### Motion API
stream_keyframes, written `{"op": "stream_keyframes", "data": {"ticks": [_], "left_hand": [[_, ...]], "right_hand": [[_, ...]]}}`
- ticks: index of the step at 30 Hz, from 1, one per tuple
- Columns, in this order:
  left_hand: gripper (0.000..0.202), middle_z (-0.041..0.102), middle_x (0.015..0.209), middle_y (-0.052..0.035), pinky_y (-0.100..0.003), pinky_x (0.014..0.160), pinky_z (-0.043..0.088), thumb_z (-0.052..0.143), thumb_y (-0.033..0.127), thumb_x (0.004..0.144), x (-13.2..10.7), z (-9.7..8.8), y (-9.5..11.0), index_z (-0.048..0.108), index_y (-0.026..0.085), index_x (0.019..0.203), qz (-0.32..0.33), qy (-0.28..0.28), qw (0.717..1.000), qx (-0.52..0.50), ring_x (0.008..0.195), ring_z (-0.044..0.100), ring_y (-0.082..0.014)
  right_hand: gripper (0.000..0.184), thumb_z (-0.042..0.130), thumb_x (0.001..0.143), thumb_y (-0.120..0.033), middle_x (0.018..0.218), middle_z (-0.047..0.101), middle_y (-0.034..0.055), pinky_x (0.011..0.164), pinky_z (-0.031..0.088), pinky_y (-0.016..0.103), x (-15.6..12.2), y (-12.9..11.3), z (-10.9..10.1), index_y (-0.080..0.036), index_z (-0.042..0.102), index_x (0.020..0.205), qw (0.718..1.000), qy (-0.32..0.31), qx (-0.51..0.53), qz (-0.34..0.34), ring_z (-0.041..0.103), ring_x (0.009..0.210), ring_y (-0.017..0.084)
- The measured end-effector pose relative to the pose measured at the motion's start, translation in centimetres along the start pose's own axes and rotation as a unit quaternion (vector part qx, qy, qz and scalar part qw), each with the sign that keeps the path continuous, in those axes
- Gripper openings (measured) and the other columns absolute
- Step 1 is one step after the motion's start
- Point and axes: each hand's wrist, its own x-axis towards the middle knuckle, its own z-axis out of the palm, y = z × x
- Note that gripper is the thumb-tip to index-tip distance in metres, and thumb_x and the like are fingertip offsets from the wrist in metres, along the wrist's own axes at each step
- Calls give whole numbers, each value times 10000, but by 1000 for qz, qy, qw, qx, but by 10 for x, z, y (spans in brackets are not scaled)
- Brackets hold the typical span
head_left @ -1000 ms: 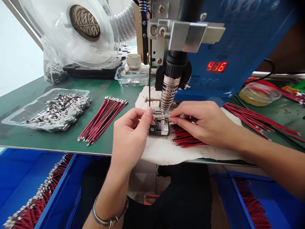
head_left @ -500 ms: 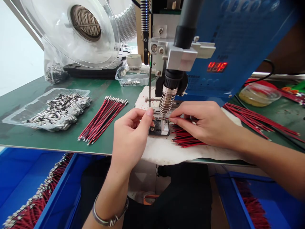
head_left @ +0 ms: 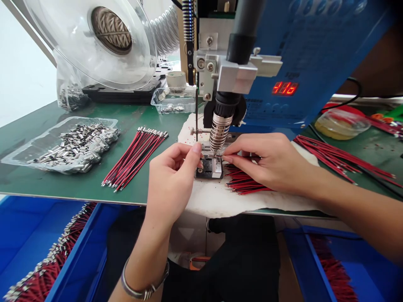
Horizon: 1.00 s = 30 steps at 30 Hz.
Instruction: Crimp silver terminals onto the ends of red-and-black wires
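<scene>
My left hand [head_left: 171,176] is curled, its fingertips pinched at the left side of a small black and metal fixture [head_left: 210,166] on a white cloth [head_left: 220,197]. From the right, my right hand [head_left: 264,161] pinches a thin red and black wire [head_left: 248,158] whose end lies in the fixture. A soldering head with a ribbed metal tip [head_left: 219,130] has come down onto the fixture between my fingertips. What my left fingers grip is too small to make out.
A bundle of red and black wires [head_left: 135,157] and a clear bag of metal terminals [head_left: 74,142] lie left on the green bench [head_left: 47,180]. More wires [head_left: 340,157] lie right. Blue bins [head_left: 40,251] sit below. A blue machine shows a red display [head_left: 285,88]. A solder reel [head_left: 107,33] stands behind.
The soldering head has come down from its raised position onto the fixture. Both hands have stayed pinched in place.
</scene>
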Motion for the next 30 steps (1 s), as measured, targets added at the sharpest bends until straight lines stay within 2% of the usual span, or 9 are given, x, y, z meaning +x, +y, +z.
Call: {"op": "stream_keyframes", "data": {"ticks": [9,14,16,19,21,23,25,27,30], "left_hand": [[284,557,609,17,-213,467,318,649,326,906,1,0,-2,635,162,674,19,24,999,12,484,365,-63],[266,610,629,16,-197,457,338,613,296,930,-22,1,4,644,180,693,66,77,992,71,506,451,-72],[227,604,609,20,-209,425,313,616,295,927,-36,2,6,682,191,736,61,45,993,93,478,439,-75],[124,531,543,42,-212,403,298,635,272,908,-54,10,8,731,201,875,51,-51,993,88,434,393,-72],[140,486,525,45,-201,409,308,630,253,904,-59,18,9,712,178,819,40,-113,991,62,437,386,-66],[234,500,548,29,-193,439,342,598,244,920,-60,25,10,673,160,715,24,-133,990,32,474,412,-69],[261,526,569,18,-195,480,383,582,247,931,-58,30,13,670,166,699,12,-120,993,10,508,448,-80],[199,528,552,30,-196,482,391,605,240,914,-58,29,15,689,190,740,10,-87,996,-3,495,460,-83],[138,530,520,49,-196,427,344,624,211,886,-69,10,12,678,224,759,-4,7,1000,22,444,444,-83]], "right_hand": [[105,621,920,-163,815,733,16,620,464,245,0,0,1,-152,725,931,1000,12,4,-2,637,681,114],[54,644,885,-144,760,700,12,585,462,246,0,-3,-2,-158,689,859,999,41,-3,-15,604,619,106],[49,654,870,-133,737,681,8,580,459,245,-2,-7,-4,-163,670,835,997,61,7,-36,589,614,103],[68,661,860,-116,731,670,0,604,462,244,-5,-14,-5,-175,645,830,992,94,39,-79,581,648,104],[79,661,862,-108,725,657,-9,613,460,239,-7,-18,-4,-180,637,841,987,97,68,-104,571,659,100],[62,657,877,-120,708,632,-15,597,449,230,-8,-19,-3,-176,642,856,985,83,97,-119,553,646,91],[8,652,900,-164,708,624,-8,579,442,229,-8,-18,-4,-165,658,896,983,66,117,-129,547,638,93],[83,624,931,-215,720,636,5,574,444,242,-8,-15,-6,-159,674,965,983,59,120,-125,552,634,105],[120,576,954,-229,741,660,13,586,446,262,-5,-6,-12,-190,689,960,990,65,78,-102,568,637,122]]}}
